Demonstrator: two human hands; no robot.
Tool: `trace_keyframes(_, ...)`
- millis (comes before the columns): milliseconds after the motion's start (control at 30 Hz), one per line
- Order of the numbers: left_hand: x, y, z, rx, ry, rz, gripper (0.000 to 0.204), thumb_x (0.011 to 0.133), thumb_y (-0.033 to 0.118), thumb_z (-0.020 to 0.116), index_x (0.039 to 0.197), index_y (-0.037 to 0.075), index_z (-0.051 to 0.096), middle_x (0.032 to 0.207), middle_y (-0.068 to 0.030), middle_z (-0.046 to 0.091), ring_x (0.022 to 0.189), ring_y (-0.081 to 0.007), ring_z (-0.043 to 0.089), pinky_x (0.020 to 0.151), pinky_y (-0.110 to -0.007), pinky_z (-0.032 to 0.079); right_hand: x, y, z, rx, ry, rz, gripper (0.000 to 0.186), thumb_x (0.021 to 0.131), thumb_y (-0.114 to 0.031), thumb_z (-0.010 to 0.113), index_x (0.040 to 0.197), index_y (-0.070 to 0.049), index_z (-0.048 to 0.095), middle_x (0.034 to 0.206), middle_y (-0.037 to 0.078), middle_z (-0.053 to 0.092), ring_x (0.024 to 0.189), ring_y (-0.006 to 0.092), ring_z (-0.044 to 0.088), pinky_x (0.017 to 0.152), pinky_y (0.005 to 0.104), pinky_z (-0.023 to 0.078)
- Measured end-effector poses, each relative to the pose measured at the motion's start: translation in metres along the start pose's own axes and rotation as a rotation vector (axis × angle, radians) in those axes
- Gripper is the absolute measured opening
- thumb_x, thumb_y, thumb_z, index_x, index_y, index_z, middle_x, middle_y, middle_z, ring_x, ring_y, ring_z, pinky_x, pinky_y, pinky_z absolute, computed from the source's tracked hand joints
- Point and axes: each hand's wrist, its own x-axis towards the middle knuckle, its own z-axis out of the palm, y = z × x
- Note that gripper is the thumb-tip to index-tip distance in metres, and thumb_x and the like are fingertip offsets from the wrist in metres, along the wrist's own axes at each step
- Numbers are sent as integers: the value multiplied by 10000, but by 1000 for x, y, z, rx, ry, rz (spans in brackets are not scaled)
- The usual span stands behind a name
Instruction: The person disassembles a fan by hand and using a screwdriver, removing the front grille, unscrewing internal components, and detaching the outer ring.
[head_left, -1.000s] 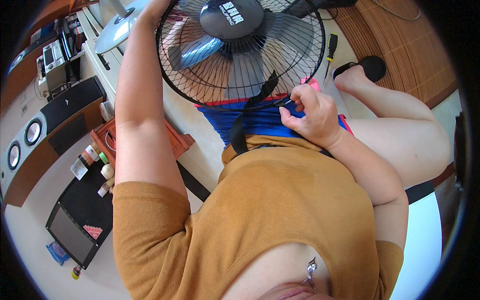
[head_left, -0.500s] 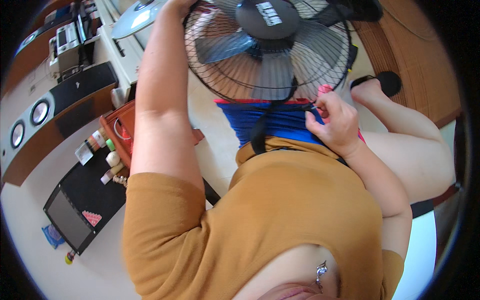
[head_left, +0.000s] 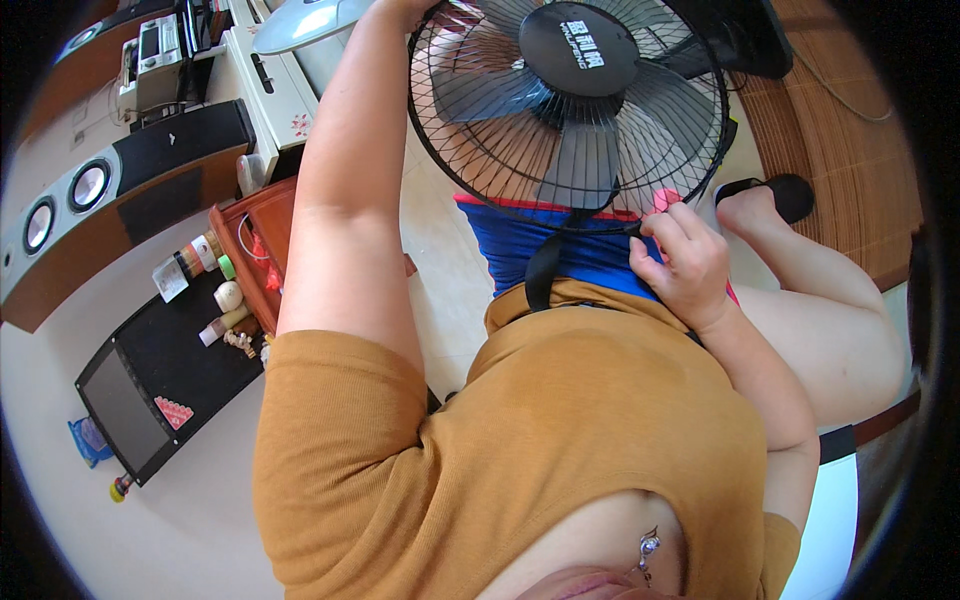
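Note:
A round black fan [head_left: 566, 110] with a wire cage and grey see-through blades stands over my lap, its dark hub facing up. At the upper left of the cage is my left hand [head_left: 404, 8], mostly cut off by the picture's top edge, so its fingers are hidden. My right hand [head_left: 690, 262] is at the cage's lower right rim with its fingers curled in. A small pink thing [head_left: 667, 200] shows by those fingertips; what they grip cannot be made out. Blue shorts with a red edge [head_left: 520, 238] and a black strap [head_left: 543, 272] lie below the cage.
To the left are a speaker [head_left: 120, 205], a brown-orange box [head_left: 262, 245], several small bottles [head_left: 229, 295] and a black board [head_left: 165, 375]. A glass lid-like disc [head_left: 310, 22] sits at the upper left. Brown slatted matting [head_left: 830, 110] covers the upper right, near my foot in a black slipper [head_left: 790, 198].
The fan and both hands appear farther right in the picture, and the surroundings have shifted too. My right hand stays at the cage rim with its fingers curled.

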Motion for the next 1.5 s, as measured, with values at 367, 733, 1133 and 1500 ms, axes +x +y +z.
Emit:
trace_keyframes(367, -15, 27, -1, -75, -66, -222, 481, 939, 477, 432, 946, 27, 603, 733, -40, 547, 616, -141, 533, 560, -279, 473, 0, -1, -2, -25, -13, -5, 150, 668, -138, 679, 738, -108, 549, 668, 65, 462, 575, 249, 530, 491, 352, 429)
trace_keyframes(733, -110, -45, 9, -726, 192, -126, 408, 986, 294, 358, 1090, -50, 553, 968, -133, 636, 848, -205, 621, 772, -326, 504, 0, -2, 1, -38, 0, 4, 146, 678, -144, 673, 733, -108, 542, 674, 61, 462, 586, 243, 537, 501, 350, 436)
trace_keyframes(1133, -208, -49, 47, -932, 355, -91, 224, 943, 102, 478, 1086, -53, 553, 959, -112, 623, 820, -199, 623, 770, -325, 534, 0, -2, 4, -20, 11, -6, 149, 676, -142, 677, 736, -105, 546, 684, 60, 483, 581, 247, 538, 500, 347, 440)
trace_keyframes(1500, -222, -53, 66, -1017, 373, -83, 277, 936, 110, 498, 1182, -17, 518, 1063, -106, 606, 920, -195, 600, 807, -351, 520, -1, -1, 5, -40, -11, 2, 143, 681, -144, 671, 735, -106, 544, 689, 60, 492, 582, 250, 542, 502, 350, 446)
